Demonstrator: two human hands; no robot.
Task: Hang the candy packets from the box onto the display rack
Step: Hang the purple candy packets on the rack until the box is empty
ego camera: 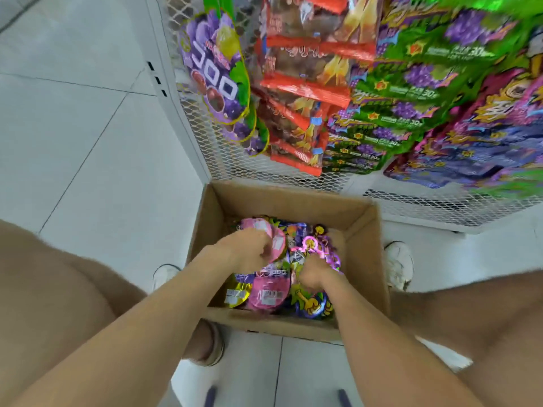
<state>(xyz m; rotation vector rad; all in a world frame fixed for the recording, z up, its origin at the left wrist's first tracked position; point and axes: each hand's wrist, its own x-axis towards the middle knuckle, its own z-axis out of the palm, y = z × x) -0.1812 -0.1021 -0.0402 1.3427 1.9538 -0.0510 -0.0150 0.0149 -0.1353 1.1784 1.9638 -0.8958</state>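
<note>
An open cardboard box (364, 239) stands on the floor below me, holding several candy packets (266, 292) in pink, purple, yellow and green. Both my hands are inside it. My left hand (246, 248) grips a pink packet (274, 235) by its edge, lifted slightly above the pile. My right hand (316, 273) is closed on a purple and pink packet (316, 248) in the middle of the box. Behind the box rises the white mesh display rack (205, 136), with hanging rows of purple grape packets (214, 71), red packets (305, 92) and green packets (411, 92).
Pale tiled floor (88, 127) spreads to the left of the rack. My white shoes (399, 264) stand on either side of the box. More purple and pink packets (484, 136) hang at the right of the rack, over a low mesh base (440, 207).
</note>
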